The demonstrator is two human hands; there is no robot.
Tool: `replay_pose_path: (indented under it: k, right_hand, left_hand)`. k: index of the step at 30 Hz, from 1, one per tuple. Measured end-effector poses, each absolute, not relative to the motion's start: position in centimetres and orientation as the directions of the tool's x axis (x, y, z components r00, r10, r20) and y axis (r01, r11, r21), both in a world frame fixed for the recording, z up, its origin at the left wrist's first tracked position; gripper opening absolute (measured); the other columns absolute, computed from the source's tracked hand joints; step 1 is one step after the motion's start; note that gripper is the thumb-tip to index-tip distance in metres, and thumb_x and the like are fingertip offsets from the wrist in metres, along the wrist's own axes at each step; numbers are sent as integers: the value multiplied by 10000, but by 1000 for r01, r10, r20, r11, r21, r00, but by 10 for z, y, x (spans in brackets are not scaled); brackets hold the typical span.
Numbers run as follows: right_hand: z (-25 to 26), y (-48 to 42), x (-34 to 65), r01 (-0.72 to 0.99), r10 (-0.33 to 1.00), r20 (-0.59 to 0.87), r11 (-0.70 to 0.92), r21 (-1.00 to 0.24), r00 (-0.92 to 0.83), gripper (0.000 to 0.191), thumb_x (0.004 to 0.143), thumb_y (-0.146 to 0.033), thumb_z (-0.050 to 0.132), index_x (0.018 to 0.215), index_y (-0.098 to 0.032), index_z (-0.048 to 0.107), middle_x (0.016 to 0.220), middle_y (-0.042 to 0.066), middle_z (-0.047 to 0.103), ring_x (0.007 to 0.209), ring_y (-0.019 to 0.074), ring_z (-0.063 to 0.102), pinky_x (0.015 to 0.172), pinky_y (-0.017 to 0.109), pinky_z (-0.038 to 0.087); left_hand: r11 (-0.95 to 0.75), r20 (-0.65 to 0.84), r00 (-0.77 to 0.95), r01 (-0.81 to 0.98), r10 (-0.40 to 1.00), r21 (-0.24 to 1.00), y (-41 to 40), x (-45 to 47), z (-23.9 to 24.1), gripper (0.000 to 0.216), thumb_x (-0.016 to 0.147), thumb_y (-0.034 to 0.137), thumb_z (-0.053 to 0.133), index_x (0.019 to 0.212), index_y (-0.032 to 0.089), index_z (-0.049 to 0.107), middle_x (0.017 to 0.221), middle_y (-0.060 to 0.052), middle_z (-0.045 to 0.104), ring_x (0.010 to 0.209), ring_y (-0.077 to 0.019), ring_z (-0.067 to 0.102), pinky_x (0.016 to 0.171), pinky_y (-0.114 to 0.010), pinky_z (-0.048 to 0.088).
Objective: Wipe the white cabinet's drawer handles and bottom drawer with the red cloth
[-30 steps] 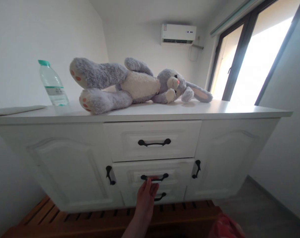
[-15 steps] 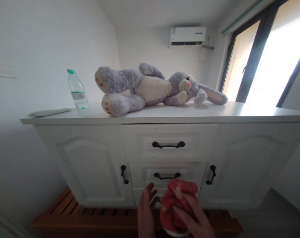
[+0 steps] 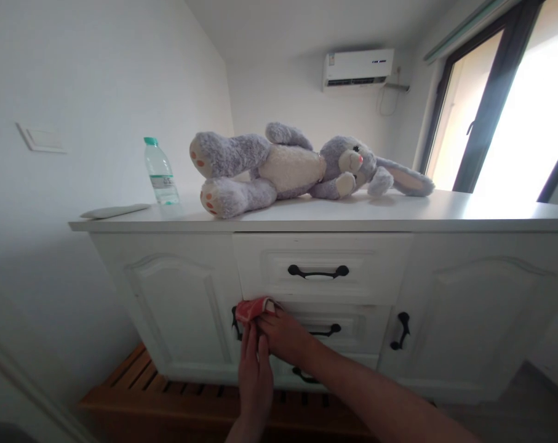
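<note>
The red cloth (image 3: 254,309) has risen against the cabinet (image 3: 177,295), under the plush rabbit (image 3: 292,166).

The red cloth (image 3: 254,308) looks soft and matt. The cabinet (image 3: 177,295) is smooth white painted wood with dark, slightly glossy metal handles (image 3: 318,271). The rabbit (image 3: 301,166) is fuzzy grey plush; the bottle (image 3: 160,172) is clear plastic.

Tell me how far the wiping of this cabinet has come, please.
Nothing yet looks finished. In hand: the right hand presses a red cloth on the cabinet front, at the left end of the middle drawer; the left hand lies beside it. Left: the other fronts show no cloth.
</note>
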State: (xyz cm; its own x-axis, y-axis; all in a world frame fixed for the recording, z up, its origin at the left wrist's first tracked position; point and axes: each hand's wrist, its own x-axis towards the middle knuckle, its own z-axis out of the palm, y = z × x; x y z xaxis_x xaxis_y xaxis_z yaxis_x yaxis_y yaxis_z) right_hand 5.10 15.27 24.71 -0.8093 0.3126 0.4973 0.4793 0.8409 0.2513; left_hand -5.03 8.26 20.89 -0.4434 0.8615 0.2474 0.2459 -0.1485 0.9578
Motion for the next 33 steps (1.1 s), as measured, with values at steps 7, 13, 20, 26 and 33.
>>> replay_pose_path:
  k: [7, 13, 20, 26, 33]
  right_hand:
    - [248, 110, 190, 609, 410, 530, 743, 278, -742, 398, 976, -239, 565, 1361, -138, 564, 1242, 83, 700, 1201, 236, 601, 1143, 452, 418]
    - [253, 75, 293, 716, 479, 561, 608, 342, -675, 411, 945, -122, 555, 1353, -154, 587, 1174, 103, 726, 1113, 245, 658, 969, 439, 549]
    - [220, 63, 333, 781, 520, 608, 546, 304, -600, 443, 907, -74, 569, 1340, -157, 617, 1246, 109, 715, 1161, 250, 653, 1014, 443, 543]
    - [129, 72, 329, 772, 539, 584, 575, 272, -607, 466, 821, -139, 700, 1283, -192, 679, 1172, 77, 751, 1089, 247, 683, 1002, 413, 556]
    - [98, 85, 281, 780, 622, 551, 619, 91, -557, 594, 825, -216, 720, 1402, -195, 584, 1289, 94, 702, 1211, 268, 634, 1123, 463, 463]
  left_hand:
    - [-211, 221, -150, 83, 964, 974, 62, 45, 206, 508, 926, 420, 522, 1363, 177, 616, 1574, -140, 510, 1504, -281, 393, 1304, -444, 205]
    - [-310, 263, 226, 208, 938, 928, 52, 129, 225, 621, 981, 483, 334, 1480, 138, 464, 1646, -162, 390, 1531, -243, 341, 1303, -430, 211]
    - [-378, 296, 350, 195, 889, 905, 52, 163, 216, 619, 984, 498, 304, 1450, 144, 508, 1588, -188, 455, 1476, -236, 417, 1288, -406, 263]
    - [-231, 147, 369, 193, 918, 954, 54, 159, 141, 627, 961, 519, 364, 1397, 116, 565, 1566, -222, 484, 1477, -310, 412, 1298, -523, 228]
    - [-129, 83, 275, 153, 958, 980, 59, 122, 117, 616, 954, 522, 381, 1366, 114, 588, 1544, -209, 513, 1447, -291, 454, 1289, -466, 233]
